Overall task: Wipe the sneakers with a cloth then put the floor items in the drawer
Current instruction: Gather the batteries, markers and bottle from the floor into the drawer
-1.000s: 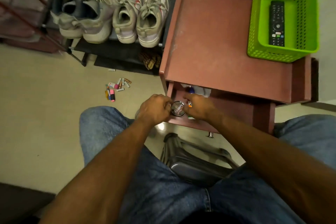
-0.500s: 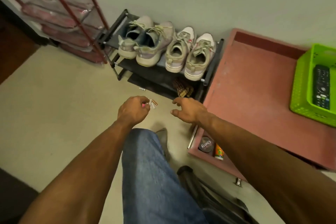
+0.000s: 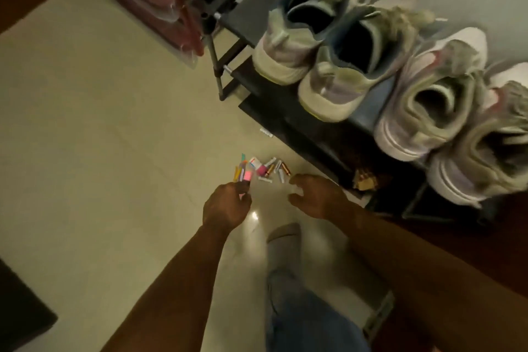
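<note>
A pile of small floor items [image 3: 270, 169], batteries and little tubes, lies on the pale floor in front of the shoe rack. My left hand [image 3: 227, 206] reaches the pile's left side, its fingers curled round the near end of a pink marker [image 3: 247, 175]. My right hand [image 3: 315, 194] hovers just right of the pile with loosely curled fingers and holds nothing. Several pale sneakers [image 3: 343, 66] stand in a row on the black shoe rack [image 3: 308, 134]. Neither the drawer nor a cloth is in view.
A red-framed shelf with plastic-wrapped things [image 3: 177, 0] stands at the upper left. One stray small item [image 3: 266, 132] lies by the rack's foot. My jeans leg and socked foot [image 3: 284, 240] are below the hands. A dark mat [image 3: 20, 311] is at the lower left.
My hands left the drawer and moved left and down to the floor pile. The view followed, so the drawer and green basket dropped out. My left hand now grips the pink marker.
</note>
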